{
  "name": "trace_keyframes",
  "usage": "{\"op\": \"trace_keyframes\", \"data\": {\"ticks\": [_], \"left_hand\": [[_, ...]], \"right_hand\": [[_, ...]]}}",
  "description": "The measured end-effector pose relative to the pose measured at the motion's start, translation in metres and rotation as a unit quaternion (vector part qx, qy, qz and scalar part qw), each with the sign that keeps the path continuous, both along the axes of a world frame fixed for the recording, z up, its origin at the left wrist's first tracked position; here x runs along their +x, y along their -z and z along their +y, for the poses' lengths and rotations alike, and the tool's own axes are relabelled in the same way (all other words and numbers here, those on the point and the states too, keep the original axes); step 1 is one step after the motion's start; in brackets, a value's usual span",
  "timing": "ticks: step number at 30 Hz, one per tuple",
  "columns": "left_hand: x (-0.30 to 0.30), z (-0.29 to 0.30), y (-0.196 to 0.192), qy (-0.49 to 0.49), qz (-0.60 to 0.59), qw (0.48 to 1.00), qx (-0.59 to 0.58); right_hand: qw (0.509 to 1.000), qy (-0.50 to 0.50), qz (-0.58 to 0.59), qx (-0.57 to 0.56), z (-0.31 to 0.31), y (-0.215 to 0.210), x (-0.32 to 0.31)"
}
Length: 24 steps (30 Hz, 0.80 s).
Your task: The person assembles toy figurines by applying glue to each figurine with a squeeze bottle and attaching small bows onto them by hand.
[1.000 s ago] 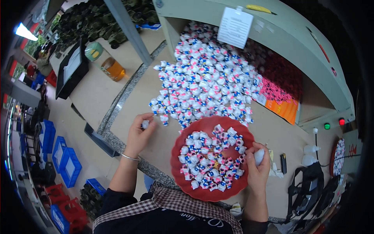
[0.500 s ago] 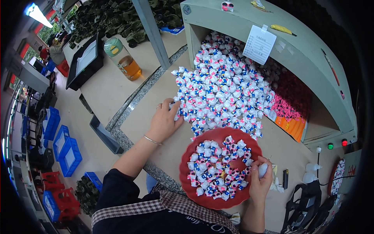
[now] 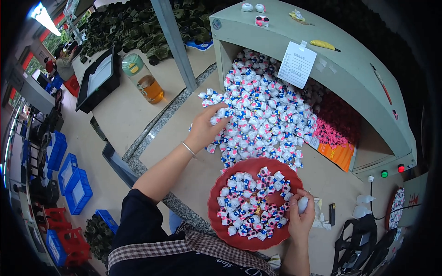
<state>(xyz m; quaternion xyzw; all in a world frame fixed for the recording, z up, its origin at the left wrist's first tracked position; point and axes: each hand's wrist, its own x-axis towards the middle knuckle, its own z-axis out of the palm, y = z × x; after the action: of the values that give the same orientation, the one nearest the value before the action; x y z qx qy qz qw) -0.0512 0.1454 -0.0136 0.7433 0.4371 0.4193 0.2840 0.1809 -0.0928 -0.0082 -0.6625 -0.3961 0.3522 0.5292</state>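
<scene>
A large heap of small white figurines (image 3: 262, 115) with blue and pink parts spills out of the grey-green cabinet onto the table. My left hand (image 3: 205, 129) is at the heap's left edge, thumb and fingers curled around figurines there. Close to me, a red scalloped bowl (image 3: 214, 225) holds many more figurines (image 3: 239, 202), some showing dark eye shapes. At the bowl's right rim my right hand (image 3: 301, 225) is closed around a small white squeeze bottle (image 3: 302, 204) with a thin needle-like tip.
The arched cabinet (image 3: 354, 60) bears a paper tag (image 3: 297, 64) and a yellow pen-like object (image 3: 325, 44). Pink parts (image 3: 338, 126) lie inside, beside an orange packet (image 3: 336, 154). Farther left stand a drink bottle (image 3: 146, 83), a metal post (image 3: 177, 50) and a black tray (image 3: 99, 76).
My left hand has moved away from me, farther along the heap's left side. My right hand keeps the squeeze bottle by the bowl's rim. The whole view has shifted slightly.
</scene>
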Motion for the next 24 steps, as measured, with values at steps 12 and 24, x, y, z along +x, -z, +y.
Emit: {"op": "trace_keyframes", "data": {"ticks": [12,24], "left_hand": [[0.084,-0.019,-0.026,0.193,-0.32,0.831,-0.413],[0.066,-0.129,-0.046,0.355,0.05,0.927,-0.109]], "right_hand": [[0.998,0.029,0.056,0.031,0.004,-0.02,0.012],[0.978,-0.093,0.183,-0.037,0.027,-0.035,-0.01]]}}
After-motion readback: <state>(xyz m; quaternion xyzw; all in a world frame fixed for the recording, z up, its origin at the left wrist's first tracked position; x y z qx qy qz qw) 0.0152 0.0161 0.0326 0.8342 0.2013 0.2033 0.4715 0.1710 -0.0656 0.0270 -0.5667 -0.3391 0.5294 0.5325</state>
